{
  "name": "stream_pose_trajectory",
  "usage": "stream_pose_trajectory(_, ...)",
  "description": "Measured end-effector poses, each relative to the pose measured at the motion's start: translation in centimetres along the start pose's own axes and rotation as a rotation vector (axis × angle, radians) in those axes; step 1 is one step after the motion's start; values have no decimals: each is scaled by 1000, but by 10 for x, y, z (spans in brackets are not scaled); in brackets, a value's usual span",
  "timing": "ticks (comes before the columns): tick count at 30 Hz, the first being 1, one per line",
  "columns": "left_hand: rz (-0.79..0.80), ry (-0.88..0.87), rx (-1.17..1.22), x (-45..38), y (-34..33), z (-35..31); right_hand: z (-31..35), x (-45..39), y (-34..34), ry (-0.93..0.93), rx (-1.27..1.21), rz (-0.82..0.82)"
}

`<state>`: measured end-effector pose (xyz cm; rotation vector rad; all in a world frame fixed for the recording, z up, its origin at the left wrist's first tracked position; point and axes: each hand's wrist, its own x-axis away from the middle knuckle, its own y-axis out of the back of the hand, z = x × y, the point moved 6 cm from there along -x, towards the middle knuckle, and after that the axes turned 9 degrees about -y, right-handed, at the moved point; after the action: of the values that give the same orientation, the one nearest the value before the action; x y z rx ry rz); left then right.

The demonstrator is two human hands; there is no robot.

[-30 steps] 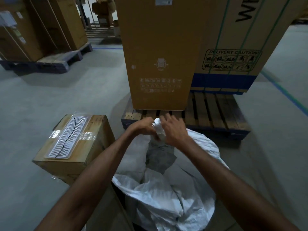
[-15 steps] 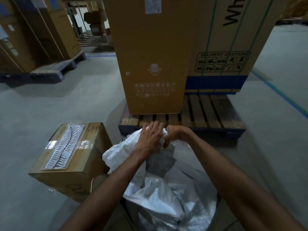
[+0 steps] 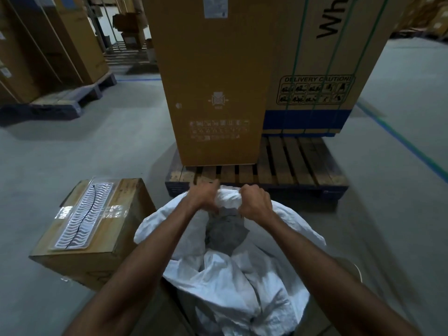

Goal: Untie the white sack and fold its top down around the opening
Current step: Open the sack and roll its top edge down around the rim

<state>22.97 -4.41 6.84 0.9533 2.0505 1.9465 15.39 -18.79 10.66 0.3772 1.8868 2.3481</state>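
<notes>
Gripping white sack (image 3: 232, 282) top, left hand (image 3: 202, 196), right hand (image 3: 255, 201), fingers curled, knot hidden.

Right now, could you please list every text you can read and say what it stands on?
"DELIVERY CAUTION": green panel on the strapped carton, pictograms beneath.
"Whi", cut off by the frame: same carton, upper part.
Tall front carton: white label and printed symbols, too small to read.
Small box: faint print, unreadable.

Pallet (image 3: 303, 163) ahead, box (image 3: 97, 226) left — floor (image 3: 388, 214) right open.
</notes>
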Motion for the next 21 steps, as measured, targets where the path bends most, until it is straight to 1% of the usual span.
stream_pose_trajectory(1,-103,-82,-75,1,0,-13,0,-6,0,-36,-75,61)
stream_pose_trajectory(2,-208,-178,-110,3,2,-27,-1,-10,-1,-65,-157,177)
stream_pose_trajectory(3,-298,-258,-80,6,4,-37,0,-12,-2,-80,-235,330)
stream_pose_trajectory(4,-354,-299,-3,8,6,-42,2,-13,-2,-85,-284,476)
stream_pose_trajectory(5,-362,-294,65,9,7,-41,1,-13,-1,-85,-285,574)
stream_pose_trajectory(6,-331,-254,98,8,7,-40,-1,-11,2,-83,-263,612)
stream_pose_trajectory(7,-273,-188,96,6,6,-37,-2,-12,3,-77,-233,589)
stream_pose_trajectory(8,-205,-123,87,3,5,-34,-3,-13,4,-64,-186,504)
stream_pose_trajectory(10,-91,-20,121,-2,5,-27,-5,-12,3,-35,-23,248)
stream_pose_trajectory(12,23,13,223,-9,9,-18,-6,-4,-2,1,106,2)
stream_pose_trajectory(13,97,10,264,-12,10,-15,-6,2,-3,-3,123,-62)
stream_pose_trajectory(14,163,-3,271,-14,10,-14,-8,5,-6,-20,106,-89)
stream_pose_trajectory(15,196,-26,248,-15,10,-15,-12,6,-11,-63,54,-56)
stream_pose_trajectory(16,188,-54,216,-17,10,-17,-17,6,-13,-123,-32,8)
stream_pose_trajectory(18,59,-163,197,-16,12,-28,-27,-4,-19,-231,-215,197)
stream_pose_trajectory(19,-6,-255,234,-13,12,-36,-30,-8,-18,-246,-278,312)
stream_pose_trajectory(20,-50,-341,305,-8,10,-43,-31,-10,-13,-239,-287,415)
stream_pose_trajectory(21,-77,-394,391,-4,7,-48,-33,-13,-9,-227,-268,483)
